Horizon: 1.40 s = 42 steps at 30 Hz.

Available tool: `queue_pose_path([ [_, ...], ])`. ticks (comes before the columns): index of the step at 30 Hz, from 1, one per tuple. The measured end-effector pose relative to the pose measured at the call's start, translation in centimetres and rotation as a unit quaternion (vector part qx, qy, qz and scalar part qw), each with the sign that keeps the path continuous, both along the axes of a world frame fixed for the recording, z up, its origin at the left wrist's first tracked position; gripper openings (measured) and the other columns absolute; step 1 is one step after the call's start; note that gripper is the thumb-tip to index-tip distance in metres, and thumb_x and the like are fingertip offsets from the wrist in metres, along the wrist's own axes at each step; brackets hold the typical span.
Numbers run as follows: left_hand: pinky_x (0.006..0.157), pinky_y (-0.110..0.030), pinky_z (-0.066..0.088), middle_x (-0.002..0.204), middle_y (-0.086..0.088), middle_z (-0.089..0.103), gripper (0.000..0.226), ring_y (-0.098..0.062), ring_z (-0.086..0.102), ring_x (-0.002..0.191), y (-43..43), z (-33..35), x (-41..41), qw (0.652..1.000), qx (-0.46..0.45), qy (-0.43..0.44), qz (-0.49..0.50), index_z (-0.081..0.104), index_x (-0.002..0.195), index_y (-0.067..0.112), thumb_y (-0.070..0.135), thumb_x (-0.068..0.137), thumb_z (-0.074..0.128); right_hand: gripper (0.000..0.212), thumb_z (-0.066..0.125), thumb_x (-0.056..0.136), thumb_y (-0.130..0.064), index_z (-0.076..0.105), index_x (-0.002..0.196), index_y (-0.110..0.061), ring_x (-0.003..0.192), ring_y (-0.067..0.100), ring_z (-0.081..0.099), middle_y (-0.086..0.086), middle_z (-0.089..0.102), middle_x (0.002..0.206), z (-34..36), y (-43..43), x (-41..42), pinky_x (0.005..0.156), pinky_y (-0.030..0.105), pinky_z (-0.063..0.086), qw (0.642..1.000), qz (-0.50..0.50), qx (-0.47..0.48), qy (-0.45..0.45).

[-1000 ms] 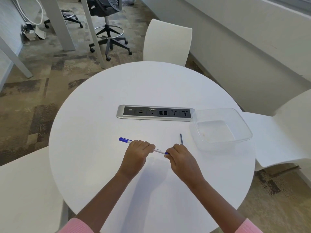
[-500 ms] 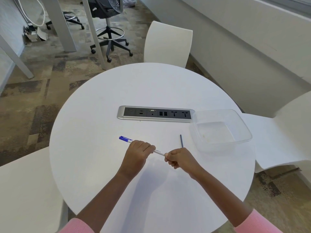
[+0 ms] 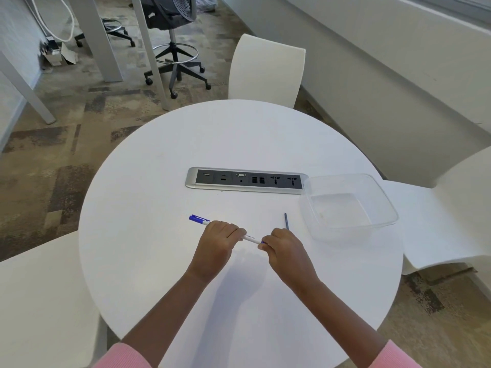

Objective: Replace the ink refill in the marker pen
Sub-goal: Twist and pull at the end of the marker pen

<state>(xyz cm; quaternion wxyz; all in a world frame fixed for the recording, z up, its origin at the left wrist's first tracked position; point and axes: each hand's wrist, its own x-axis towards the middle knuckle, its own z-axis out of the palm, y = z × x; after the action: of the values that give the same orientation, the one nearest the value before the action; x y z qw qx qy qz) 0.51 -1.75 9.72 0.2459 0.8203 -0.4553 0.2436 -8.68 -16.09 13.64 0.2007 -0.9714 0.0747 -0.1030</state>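
A white marker pen (image 3: 251, 237) with a blue cap at its left end is held just above the round white table (image 3: 159, 181). My left hand (image 3: 216, 247) grips the middle of its barrel. My right hand (image 3: 285, 252) pinches the blue right end of the pen, which is mostly hidden by the fingers. A thin dark refill stick (image 3: 286, 221) lies on the table just beyond my right hand, apart from it.
A clear plastic container (image 3: 382, 221) stands at the right of the table. A silver power and socket strip (image 3: 202, 179) is set into the table's middle. White chairs (image 3: 268, 67) stand at the far side, right and left.
My right hand has turned at the pen's right end, its wrist swinging out and back. The pen and my left hand have stayed in about the same place.
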Motion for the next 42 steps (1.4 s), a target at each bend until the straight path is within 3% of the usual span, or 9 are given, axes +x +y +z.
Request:
queue_pose_path([
  [4,0.064,-0.024,0.035,0.064,0.002,0.063,0.017,-0.014,0.04,0.067,-0.1,-0.1,0.0,1.0,-0.02,-0.011,-0.014,0.059,0.081,0.016,0.006,0.087,0.047,0.022,0.053,0.088,-0.012,0.066,0.074,0.0,0.063,0.018,0.041,0.005,0.047,0.062,1.6,-0.3,0.1,0.054,0.025,0.026,0.967,-0.03,0.211,0.139],
  [11,0.063,-0.024,0.035,0.063,0.003,0.063,0.014,-0.016,0.047,0.062,-0.2,0.0,0.0,1.0,-0.011,-0.02,-0.012,0.056,0.084,0.018,0.007,0.086,0.047,0.032,0.05,0.091,-0.013,0.064,0.063,-0.008,0.045,0.008,0.045,-0.002,0.054,0.049,3.1,-1.6,1.0,0.048,0.014,0.039,0.802,-0.113,0.525,0.262],
  [18,0.064,-0.023,0.034,0.063,0.002,0.066,0.022,-0.018,0.057,0.055,0.0,0.3,0.5,1.0,0.008,-0.022,0.012,0.07,0.073,0.011,0.01,0.081,0.05,0.013,0.06,0.084,-0.022,0.062,0.089,-0.011,0.071,0.012,0.049,0.0,0.055,0.075,1.0,-0.5,-0.5,0.062,0.016,0.038,0.988,-0.022,0.138,0.06],
  [22,0.063,-0.023,0.034,0.063,0.002,0.065,0.017,-0.019,0.056,0.054,0.0,0.2,0.3,1.0,-0.003,-0.017,-0.004,0.066,0.077,0.013,0.008,0.082,0.051,0.025,0.045,0.08,-0.029,0.059,0.067,-0.013,0.06,0.013,0.047,-0.001,0.055,0.061,0.1,-0.3,-0.5,0.041,0.02,0.036,0.997,0.013,-0.074,-0.036],
  [26,0.063,-0.023,0.035,0.065,0.004,0.064,0.016,-0.019,0.055,0.055,0.1,-0.3,0.2,1.0,-0.001,-0.007,-0.008,0.05,0.088,0.02,0.006,0.081,0.051,0.019,0.057,0.075,-0.02,0.061,0.06,-0.01,0.054,0.014,0.043,0.001,0.052,0.054,0.0,-0.4,-0.1,0.045,0.024,0.031,0.995,0.033,-0.083,-0.042],
  [32,0.064,-0.023,0.034,0.064,0.004,0.064,0.017,-0.014,0.045,0.064,0.1,-0.5,0.0,1.0,-0.014,-0.018,-0.013,0.05,0.087,0.02,0.004,0.081,0.05,0.022,0.05,0.088,-0.012,0.067,0.078,-0.002,0.068,0.017,0.04,-0.003,0.044,0.062,1.7,-0.6,0.4,0.055,0.016,0.028,0.974,-0.003,0.182,0.139],
  [36,0.064,-0.023,0.034,0.064,0.003,0.064,0.015,-0.013,0.04,0.067,0.0,-0.4,0.1,0.999,-0.02,-0.029,-0.019,0.049,0.087,0.02,0.006,0.088,0.045,0.033,0.055,0.085,-0.01,0.06,0.053,-0.014,0.052,0.015,0.042,0.001,0.049,0.052,2.7,-1.4,0.9,0.05,0.021,0.033,0.895,-0.064,0.388,0.212],
  [40,0.064,-0.023,0.034,0.065,0.002,0.064,0.015,-0.014,0.04,0.068,-0.1,-0.2,0.1,0.999,-0.027,-0.033,-0.026,0.053,0.084,0.018,0.004,0.084,0.047,0.03,0.05,0.09,-0.011,0.062,0.062,-0.01,0.049,0.01,0.042,0.0,0.052,0.055,3.3,-2.0,1.2,0.051,0.015,0.038,0.781,-0.107,0.533,0.306],
  [42,0.064,-0.023,0.034,0.064,0.003,0.064,0.015,-0.014,0.041,0.067,-0.1,-0.4,0.2,0.999,-0.023,-0.027,-0.018,0.052,0.085,0.018,0.004,0.082,0.048,0.031,0.047,0.091,-0.012,0.063,0.066,-0.009,0.049,0.009,0.043,-0.002,0.052,0.053,3.2,-2.0,1.1,0.051,0.015,0.037,0.777,-0.114,0.545,0.294],
])
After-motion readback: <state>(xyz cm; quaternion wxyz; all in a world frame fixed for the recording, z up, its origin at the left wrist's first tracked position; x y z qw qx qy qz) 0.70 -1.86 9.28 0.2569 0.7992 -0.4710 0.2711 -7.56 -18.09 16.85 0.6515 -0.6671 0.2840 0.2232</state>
